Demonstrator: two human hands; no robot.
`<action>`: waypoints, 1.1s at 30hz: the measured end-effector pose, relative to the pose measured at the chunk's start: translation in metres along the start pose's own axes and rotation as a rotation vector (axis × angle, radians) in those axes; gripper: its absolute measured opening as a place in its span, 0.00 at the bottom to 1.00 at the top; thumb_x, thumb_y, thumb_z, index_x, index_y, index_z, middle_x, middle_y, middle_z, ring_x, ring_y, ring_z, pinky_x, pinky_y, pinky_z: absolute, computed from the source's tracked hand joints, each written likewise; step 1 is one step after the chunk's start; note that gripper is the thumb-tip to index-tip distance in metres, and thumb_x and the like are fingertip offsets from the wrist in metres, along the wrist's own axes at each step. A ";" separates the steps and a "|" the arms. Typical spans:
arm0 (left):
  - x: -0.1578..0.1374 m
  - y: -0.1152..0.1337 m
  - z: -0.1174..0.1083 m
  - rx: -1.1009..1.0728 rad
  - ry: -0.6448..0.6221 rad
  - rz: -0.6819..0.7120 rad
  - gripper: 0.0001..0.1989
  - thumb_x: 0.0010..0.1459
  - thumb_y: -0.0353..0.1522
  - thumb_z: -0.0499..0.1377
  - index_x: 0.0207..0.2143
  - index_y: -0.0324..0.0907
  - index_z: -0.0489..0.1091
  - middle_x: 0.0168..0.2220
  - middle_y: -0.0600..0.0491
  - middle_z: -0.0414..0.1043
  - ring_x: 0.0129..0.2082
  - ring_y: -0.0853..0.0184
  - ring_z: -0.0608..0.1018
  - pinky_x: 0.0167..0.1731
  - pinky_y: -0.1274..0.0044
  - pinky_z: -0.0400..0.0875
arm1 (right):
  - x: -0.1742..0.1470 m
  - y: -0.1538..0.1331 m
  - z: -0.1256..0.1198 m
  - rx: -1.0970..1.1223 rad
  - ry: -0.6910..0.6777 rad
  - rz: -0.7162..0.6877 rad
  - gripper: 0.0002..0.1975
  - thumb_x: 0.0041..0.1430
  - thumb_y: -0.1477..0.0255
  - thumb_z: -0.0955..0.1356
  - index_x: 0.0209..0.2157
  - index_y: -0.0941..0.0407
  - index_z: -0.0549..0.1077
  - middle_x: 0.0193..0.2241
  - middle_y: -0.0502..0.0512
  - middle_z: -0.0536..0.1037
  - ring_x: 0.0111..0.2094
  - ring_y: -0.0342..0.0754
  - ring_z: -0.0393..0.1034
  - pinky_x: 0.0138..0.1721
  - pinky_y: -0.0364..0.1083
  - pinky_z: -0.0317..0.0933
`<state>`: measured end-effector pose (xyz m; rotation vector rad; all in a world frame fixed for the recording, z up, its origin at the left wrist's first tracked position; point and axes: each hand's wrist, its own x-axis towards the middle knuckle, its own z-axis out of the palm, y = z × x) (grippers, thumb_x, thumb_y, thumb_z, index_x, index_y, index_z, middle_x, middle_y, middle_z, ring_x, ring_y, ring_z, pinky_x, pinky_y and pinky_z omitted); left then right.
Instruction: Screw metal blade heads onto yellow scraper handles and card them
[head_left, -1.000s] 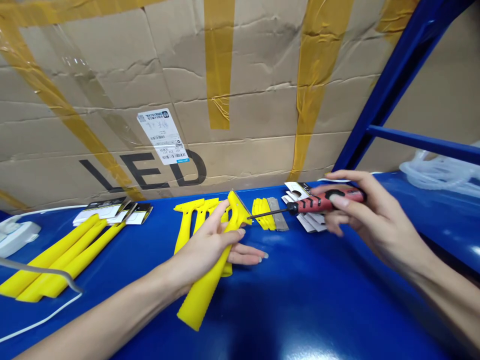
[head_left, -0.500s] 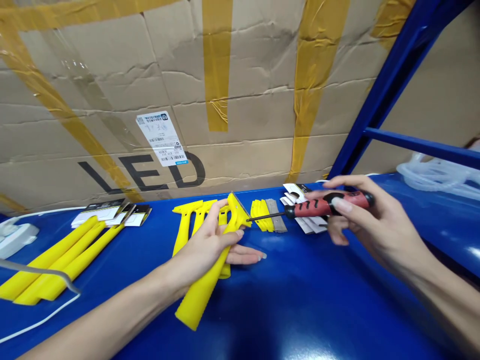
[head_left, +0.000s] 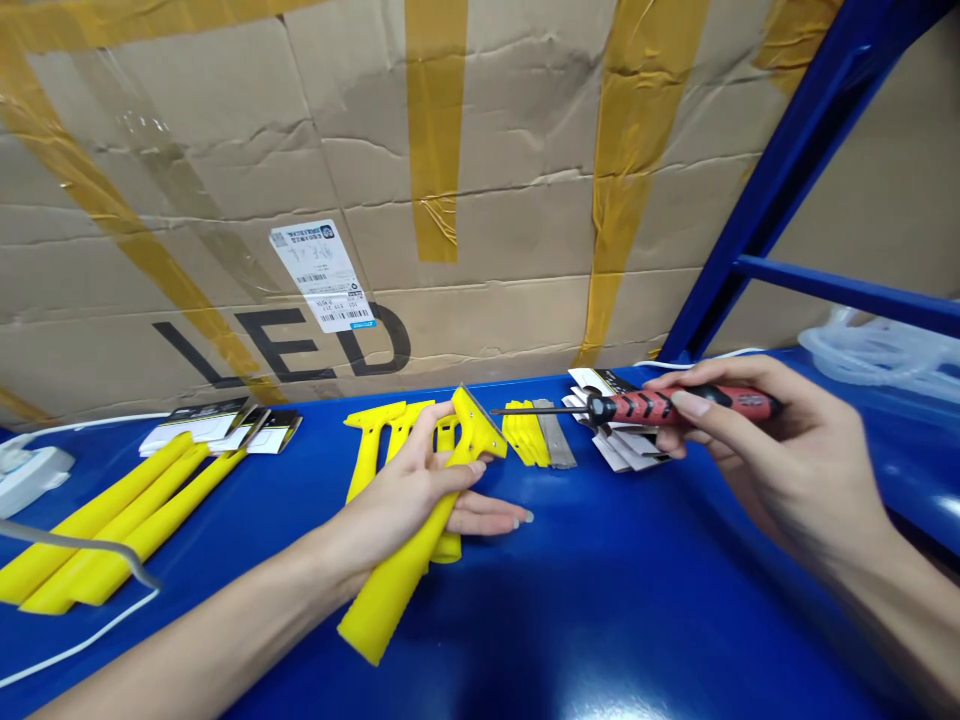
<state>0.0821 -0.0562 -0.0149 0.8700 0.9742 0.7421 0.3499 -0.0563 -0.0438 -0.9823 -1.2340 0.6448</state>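
My left hand (head_left: 424, 475) is closed around a yellow plastic scraper (head_left: 405, 560), its head up and its handle slanting down to the left. Small screws show in the scraper's head. My right hand (head_left: 787, 450) grips a red and black screwdriver (head_left: 652, 405) held level. The screwdriver's tip points left, close to the scraper's head but apart from it. Behind my left hand lie several more yellow scrapers (head_left: 367, 445), partly hidden. Yellow plastic pieces (head_left: 525, 433) and grey metal blades (head_left: 555, 440) lie side by side beneath the screwdriver's shaft.
Printed cards (head_left: 626, 447) are piled behind the screwdriver. On the left, yellow scrapers (head_left: 124, 510) lie with cards at their far ends, near a white cable (head_left: 90, 640). A large cardboard box (head_left: 510, 300) stands behind the blue table (head_left: 600, 600); a blue frame (head_left: 780, 180) rises at right.
The screwdriver's tip has come away from the scraper's head and now sits higher, as my right hand moved slightly right. The scraper in my left hand has turned slightly.
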 end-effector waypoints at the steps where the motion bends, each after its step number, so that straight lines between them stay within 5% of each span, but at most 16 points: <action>1: -0.001 0.000 0.000 0.002 -0.005 -0.007 0.48 0.60 0.23 0.61 0.69 0.56 0.33 0.58 0.34 0.69 0.38 0.51 0.85 0.38 0.72 0.81 | -0.001 0.000 0.000 0.014 0.001 -0.007 0.09 0.53 0.70 0.77 0.36 0.53 0.78 0.37 0.55 0.82 0.24 0.46 0.76 0.26 0.46 0.72; 7: -0.005 0.002 0.003 0.057 -0.005 -0.019 0.43 0.61 0.24 0.61 0.68 0.52 0.38 0.56 0.35 0.71 0.37 0.53 0.85 0.39 0.72 0.81 | -0.004 0.001 0.004 0.009 -0.033 0.010 0.08 0.53 0.70 0.77 0.37 0.53 0.79 0.39 0.54 0.82 0.27 0.47 0.78 0.27 0.45 0.75; 13: -0.006 0.001 0.002 0.056 -0.031 -0.016 0.46 0.62 0.25 0.61 0.68 0.54 0.32 0.55 0.35 0.72 0.37 0.53 0.85 0.39 0.71 0.81 | -0.004 0.003 0.004 0.001 -0.020 0.008 0.08 0.53 0.70 0.77 0.37 0.52 0.79 0.39 0.54 0.82 0.27 0.46 0.77 0.26 0.45 0.75; 26: -0.006 0.003 0.006 0.111 -0.023 -0.019 0.30 0.64 0.24 0.56 0.61 0.49 0.45 0.56 0.37 0.69 0.39 0.53 0.85 0.38 0.73 0.82 | -0.005 -0.001 0.008 -0.008 -0.032 0.004 0.10 0.52 0.69 0.77 0.36 0.52 0.78 0.38 0.53 0.83 0.25 0.46 0.77 0.26 0.45 0.74; 30: -0.006 0.001 0.007 0.127 -0.025 -0.003 0.26 0.66 0.24 0.55 0.58 0.50 0.46 0.54 0.40 0.69 0.38 0.54 0.85 0.37 0.74 0.82 | -0.007 -0.007 0.008 -0.195 0.004 -0.009 0.09 0.56 0.63 0.75 0.34 0.53 0.77 0.20 0.47 0.76 0.15 0.42 0.68 0.17 0.42 0.65; 33: -0.004 -0.002 0.007 0.147 -0.011 -0.003 0.25 0.66 0.24 0.54 0.58 0.50 0.45 0.53 0.41 0.69 0.38 0.54 0.85 0.35 0.74 0.82 | -0.011 -0.013 0.005 -0.373 0.026 0.000 0.15 0.61 0.56 0.70 0.31 0.54 0.77 0.10 0.42 0.61 0.08 0.37 0.55 0.10 0.39 0.49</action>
